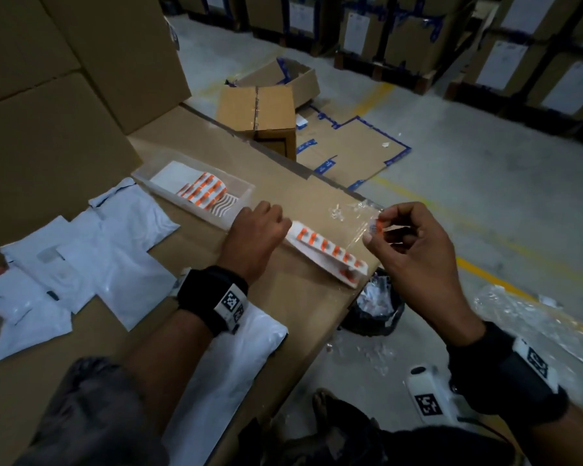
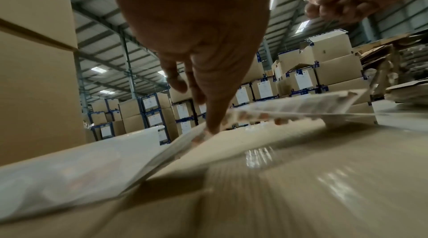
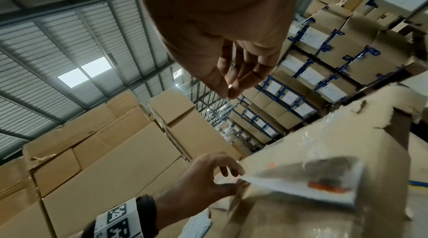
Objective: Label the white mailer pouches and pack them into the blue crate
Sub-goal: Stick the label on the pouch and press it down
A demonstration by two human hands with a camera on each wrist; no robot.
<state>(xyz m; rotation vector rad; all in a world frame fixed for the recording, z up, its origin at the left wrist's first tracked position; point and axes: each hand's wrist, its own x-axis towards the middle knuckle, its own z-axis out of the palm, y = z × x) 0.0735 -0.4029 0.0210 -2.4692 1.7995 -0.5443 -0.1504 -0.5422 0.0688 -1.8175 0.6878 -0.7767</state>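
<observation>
Several white mailer pouches [image 1: 98,257] lie spread on the left of the cardboard work surface [image 1: 293,307]; another pouch [image 1: 236,358] lies under my left forearm. A white label sheet [image 1: 330,253] with orange-marked labels lies near the surface's right edge. My left hand [image 1: 260,227] pinches its near end, seen also in the right wrist view, where the left hand [image 3: 208,174] grips the sheet [image 3: 301,178]. My right hand [image 1: 404,243] is raised beside the sheet and pinches a small orange-marked label [image 1: 377,227] with clear film [image 1: 354,216] trailing. No blue crate is in view.
A clear tray [image 1: 243,186] with more label sheets stands behind my left hand. Tall cartons [image 1: 48,95] wall off the left. A black waste bag [image 1: 374,307] sits below the surface's right edge. Boxes [image 1: 260,112] and flattened cardboard [image 1: 347,146] lie on the floor.
</observation>
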